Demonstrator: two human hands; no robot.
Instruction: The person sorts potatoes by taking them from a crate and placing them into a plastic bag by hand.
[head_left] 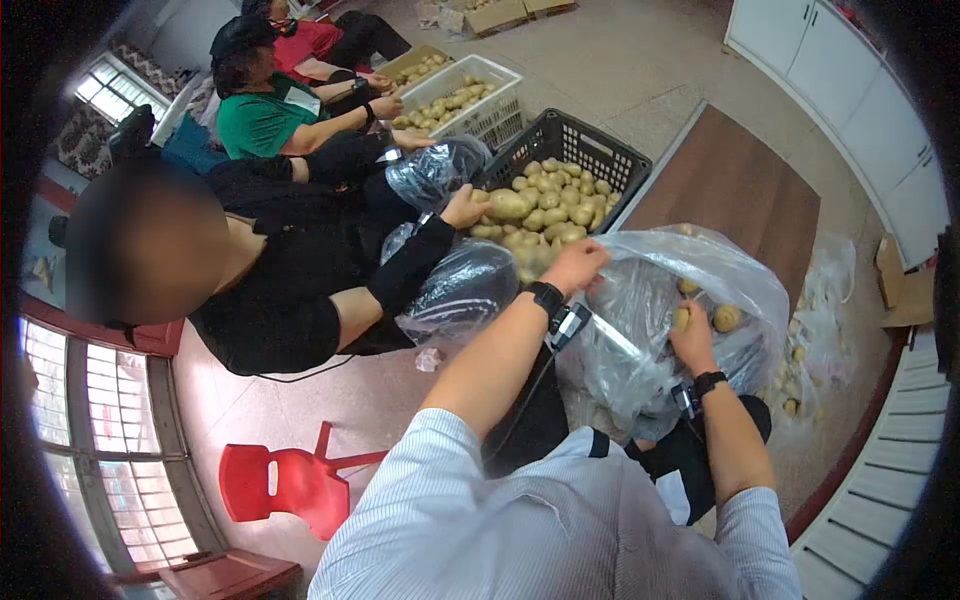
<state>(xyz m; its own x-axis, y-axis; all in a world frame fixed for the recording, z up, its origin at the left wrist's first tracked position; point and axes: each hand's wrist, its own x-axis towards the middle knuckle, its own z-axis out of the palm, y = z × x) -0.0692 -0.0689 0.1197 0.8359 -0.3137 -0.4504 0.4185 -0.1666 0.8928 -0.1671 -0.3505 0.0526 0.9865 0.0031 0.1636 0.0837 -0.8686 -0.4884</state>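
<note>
A large clear plastic bag (700, 252) lies open in front of my body. At its left rim, my left hand (578, 268) is closed, with its fingers pinching the plastic. My right hand (692, 342) is down at the bag's mouth, its fingers closed around a potato (682, 318). Beside that hand, another potato (727, 318) rests in the bag, with one more partly visible just above. Beyond my left hand stands a black plastic crate (625, 160) holding many potatoes (555, 195).
A co-worker's hand (465, 207) holds a potato over the black crate. Further back, another person in green (262, 115) sits by a white crate (505, 92) of potatoes. A brown board (735, 180) lies to the right. A red chair (290, 490) stands at lower left.
</note>
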